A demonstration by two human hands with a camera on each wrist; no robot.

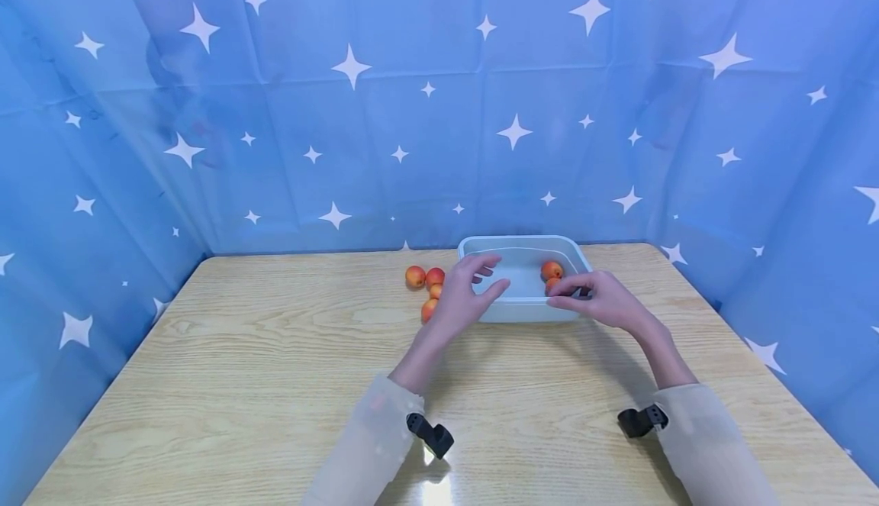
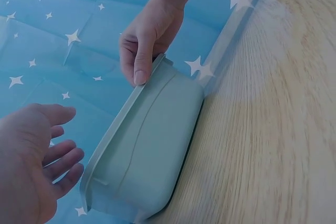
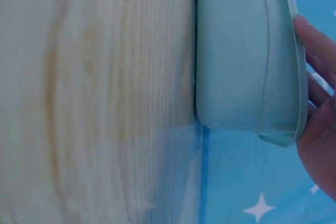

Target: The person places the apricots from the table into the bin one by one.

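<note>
A light blue plastic bin (image 1: 525, 311) stands at the back of the table, with two round red-orange fruits (image 1: 552, 270) inside its right end. My right hand (image 1: 604, 300) grips the bin's front rim near the right corner, thumb outside and fingers over the inner side, close to the nearer fruit. In the right wrist view the thumb tip lies right at the rim (image 3: 300, 77). Over the bin's left end hovers my left hand (image 1: 462, 292), thumb and fingers spread with nothing between them. Several more red-orange fruits (image 1: 415, 276) lie just left of the bin, partly behind this hand.
The light wooden table (image 1: 275, 353) spreads out in front of the bin and to both sides. A blue curtain with white stars (image 1: 426, 147) hangs behind its back edge and along the sides. Each sleeve carries a small black wrist camera (image 1: 431, 436).
</note>
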